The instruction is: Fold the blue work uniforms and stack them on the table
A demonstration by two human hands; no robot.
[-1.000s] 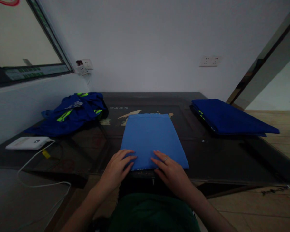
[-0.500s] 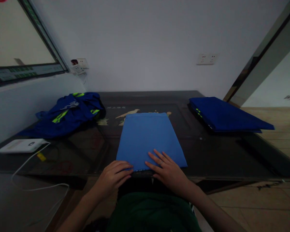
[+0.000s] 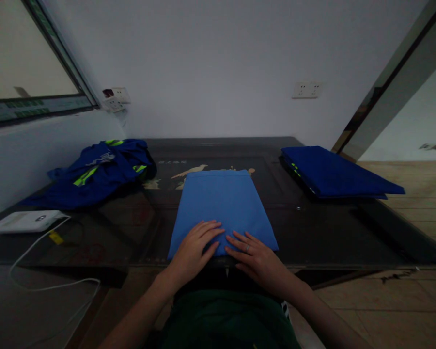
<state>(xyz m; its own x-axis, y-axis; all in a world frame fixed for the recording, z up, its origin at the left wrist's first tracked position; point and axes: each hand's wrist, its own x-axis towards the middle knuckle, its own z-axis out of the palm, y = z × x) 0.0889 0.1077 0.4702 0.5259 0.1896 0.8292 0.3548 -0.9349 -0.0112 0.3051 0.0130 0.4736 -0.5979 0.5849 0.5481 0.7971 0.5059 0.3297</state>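
Note:
A light blue folded cloth piece (image 3: 220,198), perhaps a garment, lies flat in front of me, its near edge close to the table's front edge. My left hand (image 3: 196,245) rests open on its near left part, fingers stretched over the fabric. Beside it, my right hand (image 3: 254,254) lies open on the near right part, fingers spread; a ring shows on one finger. The two hands are close together but apart at the fingertips. Neither hand grips the cloth. Most of the underside of the cloth is hidden.
On the left of the dark table (image 3: 290,232) is a crumpled blue garment (image 3: 101,169) with yellow-green strips. Near it a white device (image 3: 25,221) trails a white cable (image 3: 32,247). A folded dark blue garment (image 3: 334,172) lies at the right. Sockets (image 3: 307,90) are on the wall.
My left hand has moved right and forward, from the cloth's near left corner onto its surface. My right hand has shifted only slightly. The view has turned a little.

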